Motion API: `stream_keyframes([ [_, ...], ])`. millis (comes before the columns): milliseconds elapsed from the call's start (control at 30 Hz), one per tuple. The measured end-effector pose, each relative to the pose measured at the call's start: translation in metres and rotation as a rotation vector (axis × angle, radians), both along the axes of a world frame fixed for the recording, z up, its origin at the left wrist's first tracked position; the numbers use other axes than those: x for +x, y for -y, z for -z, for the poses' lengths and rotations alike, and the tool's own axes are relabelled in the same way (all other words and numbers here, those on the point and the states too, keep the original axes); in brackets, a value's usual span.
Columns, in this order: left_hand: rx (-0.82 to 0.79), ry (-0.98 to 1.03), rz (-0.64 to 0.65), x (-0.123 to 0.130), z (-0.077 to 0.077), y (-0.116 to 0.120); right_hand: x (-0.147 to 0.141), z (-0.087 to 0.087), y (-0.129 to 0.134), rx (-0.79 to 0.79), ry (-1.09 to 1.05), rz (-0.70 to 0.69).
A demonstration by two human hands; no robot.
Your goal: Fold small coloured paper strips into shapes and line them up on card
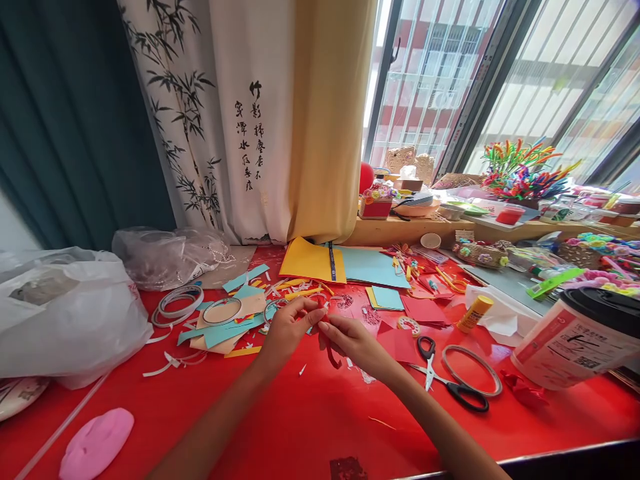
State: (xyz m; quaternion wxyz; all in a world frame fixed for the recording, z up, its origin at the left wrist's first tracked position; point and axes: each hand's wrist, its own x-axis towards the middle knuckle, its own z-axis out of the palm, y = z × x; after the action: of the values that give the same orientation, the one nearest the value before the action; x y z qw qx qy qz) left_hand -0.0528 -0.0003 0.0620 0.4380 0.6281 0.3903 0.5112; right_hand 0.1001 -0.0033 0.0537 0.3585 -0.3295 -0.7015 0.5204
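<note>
Both hands meet over the middle of the red table (300, 427). My left hand (290, 327) has thumb and fingers pinched on a red paper strip (331, 353). From the other side my right hand (353, 340) pinches the same strip, its fingertips almost touching the left ones. One end of the strip hangs down below the fingers and curls at its tip. The part between the fingertips is mostly hidden. Right of my right hand lie open scissors (440, 377) with black handles, beside red paper squares (397, 342).
Paper scraps (235, 327) and tape rolls (177, 303) lie left of the hands. A glue stick (475, 313), a tape ring (473, 370) and a large paper cup (575, 340) stand or lie right. Yellow card (307, 260) and blue card (373, 263) are behind. A plastic bag (70, 313) fills the left.
</note>
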Motion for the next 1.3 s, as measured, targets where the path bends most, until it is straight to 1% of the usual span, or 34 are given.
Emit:
stream_keyframes([
  [133,-0.051,0.04,0.024,0.001,-0.003,0.002,-0.003,0.001,0.001,-0.061,-0.017,0.008],
  [267,-0.107,0.028,0.064,0.001,-0.004,0.001,-0.003,-0.001,0.0,-0.116,-0.002,0.015],
  [367,-0.101,0.003,0.013,0.0,-0.002,0.0,-0.001,-0.002,0.0,-0.081,0.052,-0.028],
  [467,-0.095,-0.003,-0.035,-0.002,0.003,-0.003,-0.001,-0.002,-0.001,-0.043,0.099,-0.04],
  [600,-0.142,0.022,0.003,-0.003,0.007,-0.006,0.001,-0.001,-0.003,-0.084,0.095,-0.06],
  [667,-0.147,0.026,0.005,-0.003,0.006,-0.007,0.002,-0.001,-0.003,-0.117,0.065,-0.091],
  [733,-0.143,0.047,-0.016,-0.002,0.006,-0.006,0.002,-0.003,-0.002,-0.167,0.03,-0.15],
  [833,-0.149,0.108,-0.023,-0.002,0.005,-0.006,0.004,-0.007,-0.001,-0.287,-0.037,-0.257],
  [867,-0.157,0.121,-0.013,-0.002,0.005,-0.006,0.004,-0.008,-0.001,-0.322,-0.059,-0.273],
  [933,-0.18,0.13,0.023,-0.003,0.005,-0.006,0.005,-0.008,-0.001,-0.339,-0.08,-0.26],
  [1067,-0.218,0.112,0.079,-0.003,0.003,-0.004,0.004,-0.006,-0.002,-0.246,-0.039,-0.168],
  [1167,-0.177,0.116,0.077,-0.003,0.002,-0.004,0.003,-0.005,-0.003,-0.225,-0.046,-0.103],
  [1233,-0.153,0.108,0.099,-0.003,0.003,-0.004,0.003,-0.005,-0.003,-0.215,-0.059,-0.063],
  [1300,-0.158,0.086,0.13,-0.003,0.003,-0.005,0.004,-0.006,-0.004,-0.201,-0.055,-0.053],
])
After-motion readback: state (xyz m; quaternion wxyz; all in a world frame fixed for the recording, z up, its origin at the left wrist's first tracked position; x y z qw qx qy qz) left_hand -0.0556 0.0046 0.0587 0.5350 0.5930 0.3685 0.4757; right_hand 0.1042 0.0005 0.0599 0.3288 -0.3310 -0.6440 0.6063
